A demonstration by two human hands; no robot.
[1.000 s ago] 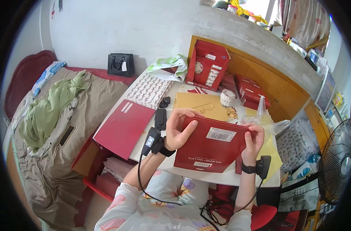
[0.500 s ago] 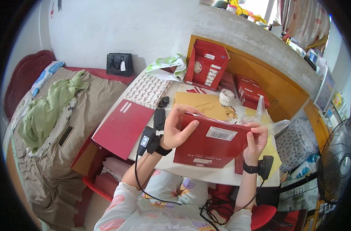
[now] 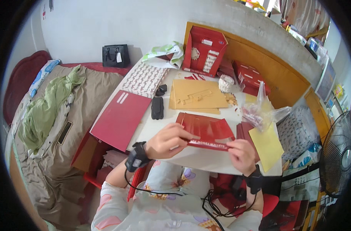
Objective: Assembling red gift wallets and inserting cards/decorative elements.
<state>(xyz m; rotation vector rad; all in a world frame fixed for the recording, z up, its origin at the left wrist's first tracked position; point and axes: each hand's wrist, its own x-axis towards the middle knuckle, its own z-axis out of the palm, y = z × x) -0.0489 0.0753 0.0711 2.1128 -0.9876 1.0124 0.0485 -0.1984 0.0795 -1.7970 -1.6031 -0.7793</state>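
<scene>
In view: one white table, one flat dark red sheet, one upright red carton, at least two overlapping gold sheets, one red packet, one clear plastic bag, one left hand, one right hand, one white roll. Hidden: the packet's underside and some fingertips. Hard to make out: the bag's contents. Cut off at the lower rim: pale patterned clothing. Positioned at the table's near side, between both hands: the packet, glossy, pale-lettered along the near edge. Gripped there by left fingers closed over the left part, right fingers pinching the near right corner.
</scene>
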